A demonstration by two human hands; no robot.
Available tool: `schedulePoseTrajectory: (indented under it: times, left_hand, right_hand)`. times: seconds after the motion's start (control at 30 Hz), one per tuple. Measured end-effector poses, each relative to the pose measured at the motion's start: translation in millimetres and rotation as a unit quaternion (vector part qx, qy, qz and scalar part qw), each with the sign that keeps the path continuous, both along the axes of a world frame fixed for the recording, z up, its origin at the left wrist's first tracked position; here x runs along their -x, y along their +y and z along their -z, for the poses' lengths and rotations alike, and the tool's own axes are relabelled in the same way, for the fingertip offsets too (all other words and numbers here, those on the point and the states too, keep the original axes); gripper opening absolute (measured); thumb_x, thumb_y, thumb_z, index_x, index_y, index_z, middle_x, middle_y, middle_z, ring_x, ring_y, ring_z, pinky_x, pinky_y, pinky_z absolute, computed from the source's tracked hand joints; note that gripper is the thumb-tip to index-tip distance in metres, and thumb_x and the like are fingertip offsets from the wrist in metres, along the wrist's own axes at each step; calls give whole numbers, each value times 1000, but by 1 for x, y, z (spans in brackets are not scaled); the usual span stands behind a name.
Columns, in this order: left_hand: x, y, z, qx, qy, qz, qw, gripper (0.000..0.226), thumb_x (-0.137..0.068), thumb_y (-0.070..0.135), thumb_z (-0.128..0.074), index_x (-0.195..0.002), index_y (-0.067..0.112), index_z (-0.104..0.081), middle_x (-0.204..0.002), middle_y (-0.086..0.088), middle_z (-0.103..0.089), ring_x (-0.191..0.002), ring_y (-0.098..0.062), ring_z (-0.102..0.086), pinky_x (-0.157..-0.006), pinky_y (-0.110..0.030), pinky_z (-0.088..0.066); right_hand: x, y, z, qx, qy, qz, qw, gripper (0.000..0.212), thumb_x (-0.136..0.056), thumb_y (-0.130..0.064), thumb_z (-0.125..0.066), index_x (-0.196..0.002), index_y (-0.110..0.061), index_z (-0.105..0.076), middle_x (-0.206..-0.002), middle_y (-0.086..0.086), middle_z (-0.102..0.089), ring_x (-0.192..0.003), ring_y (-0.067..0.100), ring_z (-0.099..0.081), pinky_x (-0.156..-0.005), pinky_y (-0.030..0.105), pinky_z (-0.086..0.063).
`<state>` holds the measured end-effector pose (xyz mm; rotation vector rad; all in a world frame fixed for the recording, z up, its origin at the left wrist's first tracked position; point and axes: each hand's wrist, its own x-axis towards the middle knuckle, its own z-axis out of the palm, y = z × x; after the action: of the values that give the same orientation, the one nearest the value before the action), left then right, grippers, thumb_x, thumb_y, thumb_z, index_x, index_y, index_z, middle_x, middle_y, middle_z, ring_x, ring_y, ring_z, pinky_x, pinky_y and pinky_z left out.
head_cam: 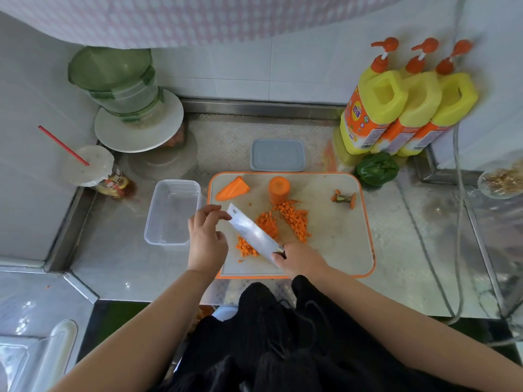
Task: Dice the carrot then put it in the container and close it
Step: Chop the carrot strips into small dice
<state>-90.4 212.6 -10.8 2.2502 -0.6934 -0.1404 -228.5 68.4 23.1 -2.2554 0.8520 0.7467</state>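
Diced carrot (293, 219) lies in small heaps on the orange-rimmed cutting board (339, 236). A carrot tip (232, 188), an upright carrot stub (279, 189) and the cut-off stalk end (343, 198) lie along the board's far side. My right hand (300, 258) grips the handle of a cleaver (252, 232), whose blade slants across the dice. My left hand (206, 236) touches the far end of the blade with its fingertips. The clear container (172, 213) stands without contents left of the board. Its grey lid (277, 155) lies behind the board.
Three yellow detergent bottles (407, 108) stand at the back right, a green pepper (376, 168) in front of them. At the back left are stacked green containers (119, 80) on a white plate, and a sealed cup with a red straw (93, 168). A cable (430, 250) runs along the right.
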Motion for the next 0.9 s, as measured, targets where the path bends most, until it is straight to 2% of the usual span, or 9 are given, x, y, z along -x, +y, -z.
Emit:
schedulePoseTrajectory:
  times: [0.1,0.2,0.33,0.43,0.5,0.63,0.77,0.9]
  left_hand:
    - [-5,3,-5,33,-24,-10,999,57,-64,-23,-37,-104,8,-64,-118,-6,-56,-107,-26,-43,-90,-37,-42]
    - [-9,7,-9,61,-16,-42,997,53,-68,-20,-36,-104,6,-63,-111,1,-55,-103,-23,-46,-88,-44,-48]
    - [-10,5,-17,62,10,-60,996,47,-75,-19,-38,-106,6,-63,-108,5,-52,-99,-30,-53,-87,-40,-47]
    - [-9,3,-18,55,8,-57,997,46,-76,-20,-41,-107,7,-63,-107,6,-52,-99,-29,-52,-85,-38,-44]
    - [-8,0,-17,54,4,-53,997,46,-76,-21,-42,-106,6,-63,-105,5,-53,-99,-28,-51,-84,-36,-43]
    - [-5,-4,-15,39,-1,-41,998,46,-77,-21,-43,-107,7,-64,-104,5,-54,-102,-28,-51,-85,-33,-41]
    - [-6,-7,-9,8,5,-14,1000,47,-81,-18,-42,-112,7,-65,-109,2,-58,-108,-26,-49,-90,-32,-40]
    - [-8,-10,-2,-46,31,19,998,50,-84,-13,-42,-122,11,-64,-125,-1,-60,-119,-21,-46,-97,-25,-36]
  right_hand:
    - [2,0,-1,29,7,-49,998,39,-98,-40,-40,-65,-19,-36,-65,-1,-43,-62,17,-44,-50,27,-27]
    - [1,2,0,47,16,-78,996,33,-94,-35,-40,-67,-16,-39,-66,1,-42,-64,19,-44,-55,29,-31]
    - [-3,8,-2,57,31,-114,991,27,-93,-28,-39,-68,-17,-38,-69,1,-43,-70,21,-45,-57,28,-31]
    - [-4,11,0,48,37,-131,989,21,-93,-27,-40,-83,-12,-50,-75,3,-49,-72,22,-47,-54,27,-30]
    - [-2,9,4,40,36,-111,992,22,-93,-27,-40,-83,-10,-51,-74,4,-48,-68,22,-46,-55,28,-32]
    - [2,-4,15,27,25,-28,999,33,-95,-27,-38,-65,-14,-35,-62,2,-36,-53,16,-33,-50,28,-25]
    - [9,-10,19,16,16,31,999,37,-97,-27,-37,-61,-15,-34,-59,0,-34,-51,15,-32,-48,28,-24]
    - [19,-18,17,36,-1,72,997,40,-101,-30,-33,-63,-17,-34,-62,0,-38,-55,14,-38,-49,26,-29]
